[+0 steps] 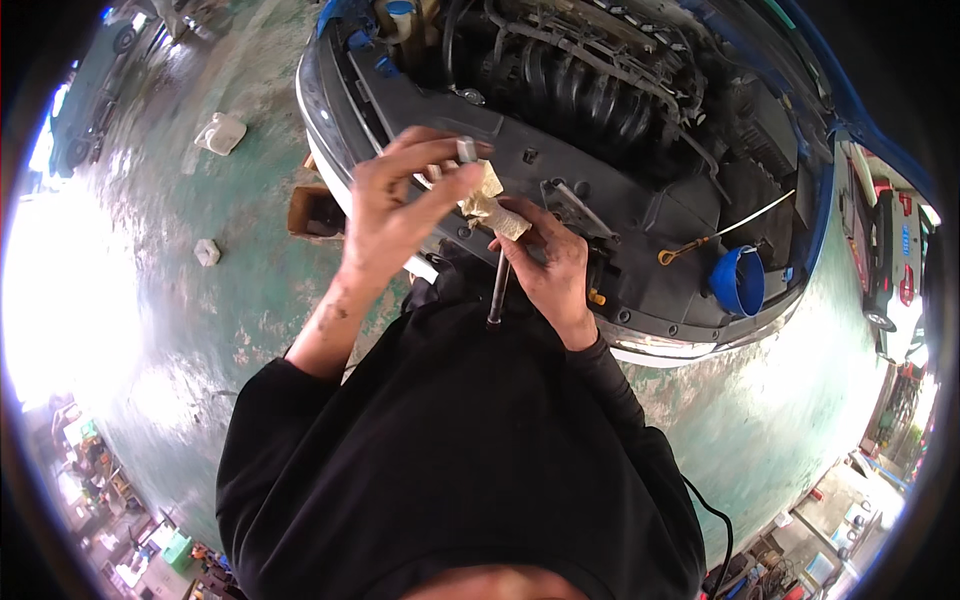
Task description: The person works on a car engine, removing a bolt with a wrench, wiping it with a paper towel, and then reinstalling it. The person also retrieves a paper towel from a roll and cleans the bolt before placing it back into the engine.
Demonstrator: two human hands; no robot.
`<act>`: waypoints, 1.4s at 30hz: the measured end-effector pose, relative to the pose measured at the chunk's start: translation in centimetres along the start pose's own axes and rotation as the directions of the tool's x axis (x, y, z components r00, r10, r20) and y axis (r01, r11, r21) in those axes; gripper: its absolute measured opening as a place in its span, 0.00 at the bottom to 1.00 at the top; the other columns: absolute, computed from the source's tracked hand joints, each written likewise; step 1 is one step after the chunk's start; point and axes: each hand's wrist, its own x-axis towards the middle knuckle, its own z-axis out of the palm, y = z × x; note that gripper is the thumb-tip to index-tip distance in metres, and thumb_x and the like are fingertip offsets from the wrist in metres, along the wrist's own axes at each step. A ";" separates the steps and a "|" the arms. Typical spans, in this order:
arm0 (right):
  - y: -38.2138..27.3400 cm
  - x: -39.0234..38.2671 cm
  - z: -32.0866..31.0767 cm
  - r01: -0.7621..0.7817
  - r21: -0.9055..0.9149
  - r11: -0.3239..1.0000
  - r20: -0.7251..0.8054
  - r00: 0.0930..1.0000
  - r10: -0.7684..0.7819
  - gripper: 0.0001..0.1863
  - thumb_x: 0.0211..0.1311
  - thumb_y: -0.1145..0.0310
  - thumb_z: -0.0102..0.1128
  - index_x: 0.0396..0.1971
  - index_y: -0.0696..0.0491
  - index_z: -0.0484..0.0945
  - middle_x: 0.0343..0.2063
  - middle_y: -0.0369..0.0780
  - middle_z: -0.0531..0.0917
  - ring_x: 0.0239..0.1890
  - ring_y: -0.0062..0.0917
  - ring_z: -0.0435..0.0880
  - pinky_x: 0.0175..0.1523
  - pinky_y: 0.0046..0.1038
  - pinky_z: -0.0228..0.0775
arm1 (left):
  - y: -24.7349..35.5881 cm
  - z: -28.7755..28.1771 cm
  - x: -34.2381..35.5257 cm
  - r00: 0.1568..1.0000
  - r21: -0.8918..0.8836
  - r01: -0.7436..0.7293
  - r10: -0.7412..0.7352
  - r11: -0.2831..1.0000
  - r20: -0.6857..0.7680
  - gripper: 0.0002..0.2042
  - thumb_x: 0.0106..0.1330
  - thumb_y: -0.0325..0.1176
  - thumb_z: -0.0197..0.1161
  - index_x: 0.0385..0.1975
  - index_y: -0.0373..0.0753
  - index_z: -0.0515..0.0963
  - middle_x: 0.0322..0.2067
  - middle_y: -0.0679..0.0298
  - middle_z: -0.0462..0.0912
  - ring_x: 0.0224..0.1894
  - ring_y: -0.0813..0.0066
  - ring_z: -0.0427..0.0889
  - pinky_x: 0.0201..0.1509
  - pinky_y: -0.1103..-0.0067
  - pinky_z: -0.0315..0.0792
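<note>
Over the front of an open engine bay, both my hands are raised around a crumpled, pale-yellow rag or paper [484, 190]. My left hand [385, 205] is closed on one side of it, its thumb against the yellow material. A small silvery cylindrical piece [466, 149] shows at the fingertips of that hand; its kind I cannot make out. My right hand [551, 262] grips the lower end of the yellow material. Below the hands a slim metal rod [498, 288] with a dark end points toward my body; its upper end is hidden by the fingers.
Black covers [640, 270] span the car's front, with the engine [580, 85] behind. A blue funnel-like cup [737, 282] and a dipstick with a yellow loop [690, 247] lie at the right. On the floor at left are a cardboard box [313, 212] and a white jug [220, 133].
</note>
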 end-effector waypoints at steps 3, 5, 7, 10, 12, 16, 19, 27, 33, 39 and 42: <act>-0.5 -0.1 0.0 -0.020 -0.040 0.999 -0.009 1.000 0.019 0.17 0.58 0.78 0.62 0.48 0.62 0.73 0.38 0.43 0.84 0.35 0.25 0.86 0.41 0.22 0.78 | 0.3 2.0 1.2 0.946 -0.003 0.304 -0.301 0.953 0.122 0.14 0.57 0.34 0.70 0.38 0.31 0.82 0.28 0.62 0.83 0.30 0.83 0.78 0.33 0.82 0.71; -0.6 -0.2 -0.1 -0.066 -0.045 0.997 -0.047 0.997 0.064 0.18 0.57 0.77 0.63 0.48 0.62 0.73 0.37 0.43 0.84 0.36 0.27 0.87 0.42 0.23 0.78 | 0.1 2.3 1.2 0.939 0.168 0.241 -0.274 0.956 0.209 0.10 0.59 0.29 0.68 0.38 0.32 0.81 0.30 0.64 0.84 0.33 0.85 0.79 0.38 0.85 0.72; -0.5 -0.5 -0.1 -0.025 -0.055 0.998 -0.072 0.997 0.021 0.23 0.53 0.77 0.66 0.50 0.59 0.72 0.36 0.45 0.84 0.34 0.30 0.87 0.39 0.26 0.77 | -0.3 2.3 1.0 0.913 0.219 0.295 -0.342 0.930 0.223 0.11 0.59 0.29 0.67 0.39 0.32 0.81 0.30 0.64 0.84 0.33 0.85 0.79 0.38 0.85 0.73; -0.1 -1.2 0.1 -0.104 -0.022 0.994 -0.050 0.993 0.102 0.23 0.53 0.77 0.67 0.49 0.61 0.70 0.36 0.43 0.85 0.39 0.28 0.86 0.44 0.24 0.79 | -0.8 1.9 0.2 0.881 0.231 0.283 -0.348 0.931 0.321 0.11 0.59 0.29 0.68 0.38 0.31 0.81 0.29 0.64 0.84 0.33 0.85 0.79 0.39 0.85 0.73; 0.2 -1.6 0.2 -0.152 0.041 0.988 -0.069 0.986 0.155 0.23 0.53 0.77 0.67 0.49 0.62 0.70 0.36 0.43 0.85 0.39 0.27 0.86 0.44 0.24 0.78 | -1.3 1.9 -0.2 0.884 0.256 0.258 -0.334 0.932 0.325 0.10 0.59 0.29 0.68 0.38 0.31 0.81 0.29 0.65 0.84 0.33 0.85 0.79 0.39 0.85 0.73; 0.8 -2.1 0.2 -0.277 0.247 0.929 -0.022 0.956 0.291 0.22 0.55 0.76 0.67 0.48 0.63 0.69 0.38 0.45 0.83 0.41 0.27 0.85 0.46 0.25 0.78 | -2.6 2.0 -0.6 0.890 0.107 0.349 -0.365 0.931 0.275 0.13 0.58 0.32 0.69 0.38 0.30 0.81 0.29 0.61 0.85 0.32 0.82 0.82 0.37 0.84 0.75; 1.3 -2.3 0.7 -0.316 0.373 0.872 -0.019 0.937 0.348 0.23 0.56 0.73 0.68 0.47 0.65 0.68 0.37 0.45 0.82 0.41 0.26 0.84 0.47 0.26 0.78 | -3.3 2.0 -1.0 0.886 0.045 0.382 -0.380 0.923 0.265 0.12 0.59 0.31 0.68 0.38 0.30 0.81 0.27 0.64 0.85 0.31 0.84 0.81 0.36 0.85 0.75; 3.1 -2.8 1.9 -0.367 0.472 0.802 0.096 0.925 0.367 0.17 0.62 0.64 0.64 0.39 0.63 0.73 0.27 0.39 0.83 0.28 0.16 0.80 0.34 0.20 0.73 | -3.1 2.2 -1.5 0.881 -0.004 0.428 -0.416 0.904 0.226 0.10 0.62 0.27 0.66 0.40 0.29 0.80 0.32 0.65 0.84 0.35 0.84 0.80 0.39 0.87 0.74; 2.5 -3.0 2.0 -0.258 0.354 0.899 -0.080 0.949 0.304 0.19 0.61 0.64 0.65 0.42 0.63 0.72 0.26 0.44 0.83 0.27 0.22 0.82 0.32 0.23 0.73 | -3.2 2.2 -1.4 0.887 -0.028 0.420 -0.404 0.907 0.223 0.10 0.62 0.26 0.66 0.41 0.30 0.80 0.34 0.65 0.83 0.36 0.83 0.80 0.41 0.87 0.74; 0.8 -2.3 0.6 -0.242 0.138 0.961 -0.142 0.955 0.261 0.17 0.60 0.65 0.65 0.40 0.62 0.72 0.25 0.46 0.82 0.25 0.35 0.84 0.27 0.27 0.71 | -3.7 2.4 -1.6 0.904 -0.056 0.395 -0.377 0.917 0.201 0.10 0.62 0.24 0.65 0.41 0.30 0.79 0.35 0.64 0.83 0.37 0.83 0.80 0.42 0.86 0.74; 0.2 -2.3 -0.1 -0.206 0.063 0.977 -0.124 0.969 0.213 0.17 0.60 0.66 0.64 0.41 0.62 0.72 0.28 0.46 0.82 0.25 0.36 0.84 0.28 0.28 0.72 | -3.7 2.5 -1.5 0.937 -0.013 0.278 -0.268 0.960 0.226 0.09 0.61 0.24 0.64 0.41 0.32 0.79 0.37 0.63 0.83 0.39 0.79 0.81 0.43 0.85 0.74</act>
